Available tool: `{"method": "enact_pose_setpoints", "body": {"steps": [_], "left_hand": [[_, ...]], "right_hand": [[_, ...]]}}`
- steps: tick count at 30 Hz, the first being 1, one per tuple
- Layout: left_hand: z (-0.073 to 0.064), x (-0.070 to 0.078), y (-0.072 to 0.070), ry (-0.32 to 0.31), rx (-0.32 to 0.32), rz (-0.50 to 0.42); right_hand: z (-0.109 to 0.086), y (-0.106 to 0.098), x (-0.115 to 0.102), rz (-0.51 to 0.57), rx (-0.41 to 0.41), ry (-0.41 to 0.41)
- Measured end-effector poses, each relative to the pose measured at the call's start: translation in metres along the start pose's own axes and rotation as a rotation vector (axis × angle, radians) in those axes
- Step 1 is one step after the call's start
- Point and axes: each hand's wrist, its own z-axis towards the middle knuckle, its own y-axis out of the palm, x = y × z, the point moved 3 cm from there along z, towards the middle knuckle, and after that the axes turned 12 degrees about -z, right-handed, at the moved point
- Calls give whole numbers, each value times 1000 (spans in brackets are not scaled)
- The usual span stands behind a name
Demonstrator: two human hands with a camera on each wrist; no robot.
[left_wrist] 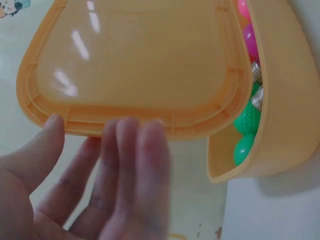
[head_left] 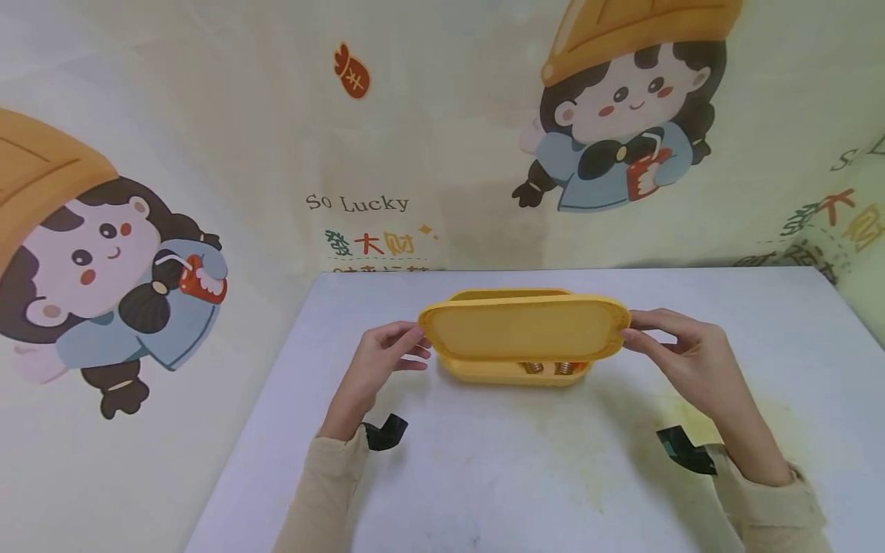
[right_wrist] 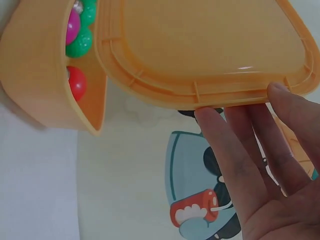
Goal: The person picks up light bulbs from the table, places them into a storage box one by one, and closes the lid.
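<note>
A yellow plastic lid (head_left: 525,330) is held up on edge, its ribbed underside facing me. My left hand (head_left: 376,365) pinches its left end between thumb and fingers, and my right hand (head_left: 694,361) does the same at the right end. Directly behind and below the lid stands a matching yellow box (head_left: 512,374) with its top uncovered, partly hidden by the lid. Inside it, the wrist views show small shiny balls: a green ball (left_wrist: 244,149), a magenta ball (left_wrist: 250,40) and a red ball (right_wrist: 77,84), some with silvery caps.
The box stands on a white table (head_left: 484,461) near its back edge. A cream cloth with cartoon figures (head_left: 625,107) hangs behind the table and along its left side. Black straps (head_left: 684,452) stick out at both wrists.
</note>
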Motion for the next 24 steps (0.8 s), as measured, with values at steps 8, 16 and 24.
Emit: {"method": "enact_pose_setpoints", "body": {"steps": [8, 16, 24], "left_hand": [[3, -7, -4, 8, -32, -50], [3, -9, -4, -34, -3, -98], [8, -13, -4, -122, 73, -120]], "right_hand": [[1, 0, 2, -27, -17, 1], [3, 2, 3, -25, -20, -4], [5, 4, 4, -25, -43, -20]]}}
